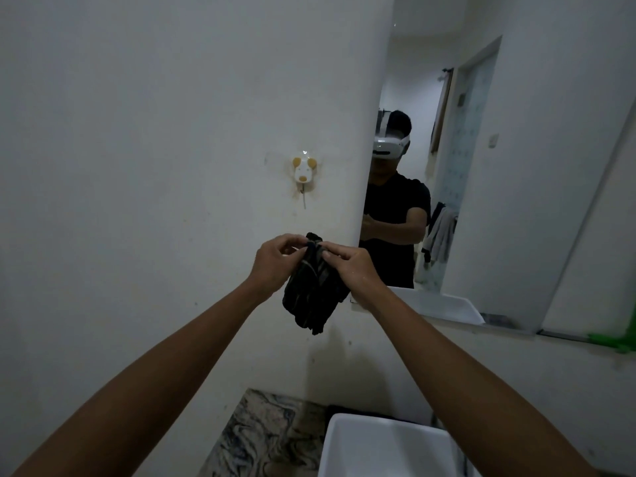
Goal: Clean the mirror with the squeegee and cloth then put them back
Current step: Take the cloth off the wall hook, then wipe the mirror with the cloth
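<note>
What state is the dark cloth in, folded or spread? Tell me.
Bunched, not spread: the cloth hangs in a crumpled bundle, its top pinched by the left hand and right hand.

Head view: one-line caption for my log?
Both hands pinch the dark cloth below the wall hook, beside the mirror.

Dark limp cloth [315,287], glossy mirror [481,187], matt painted wall [155,132], marbled countertop [265,432], smooth white basin [385,445]

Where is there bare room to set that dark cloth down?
Both hands, left and right, pinch the cloth. Free: the marbled counter, bordered by wall and white basin. The mirror ledge looks narrow, with something green at its right end.
</note>
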